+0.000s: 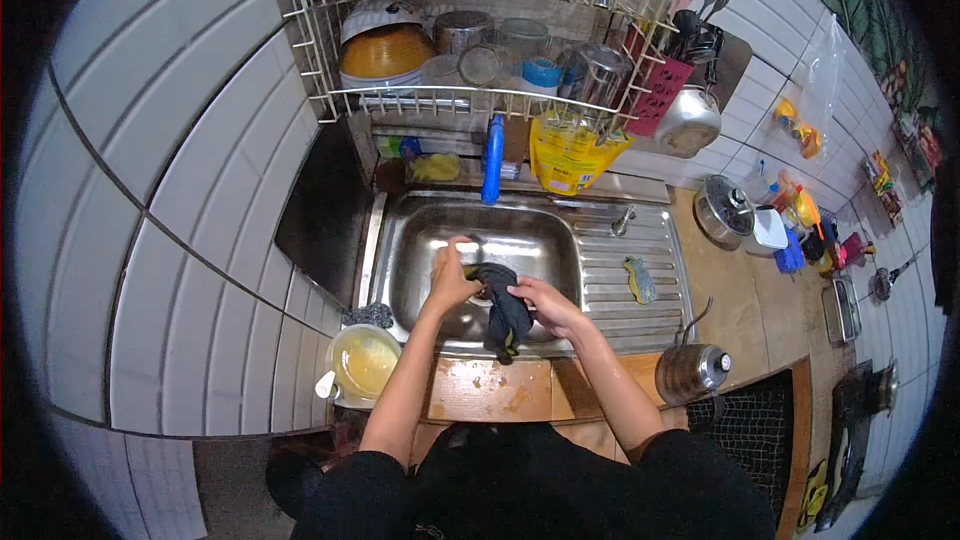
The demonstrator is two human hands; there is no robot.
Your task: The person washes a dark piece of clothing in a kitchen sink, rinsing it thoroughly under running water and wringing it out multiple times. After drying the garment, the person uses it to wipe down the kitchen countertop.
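A bunched dark cloth (pixel 508 304) with yellowish edges hangs over the front part of the stainless steel sink (pixel 420 229). My left hand (pixel 452 281) is at the cloth's upper left end, thumb against it and index finger raised apart. Along the cloth's right side, my right hand (pixel 549 306) grips it between thumb and fingers. The cloth's lower end droops over the sink's front rim. A blue faucet spout (pixel 492 161) points down over the back of the basin. Part of the drain is hidden behind the cloth and my left hand.
A tub of yellowish liquid (pixel 365 364) and a dark scrubber (pixel 369 315) sit left. A sponge (pixel 640 281) lies on the ribbed drainboard (pixel 600 240). A metal kettle (pixel 690 373) stands right. The wire dish rack (pixel 480 94) and yellow pouch (pixel 574 154) are behind.
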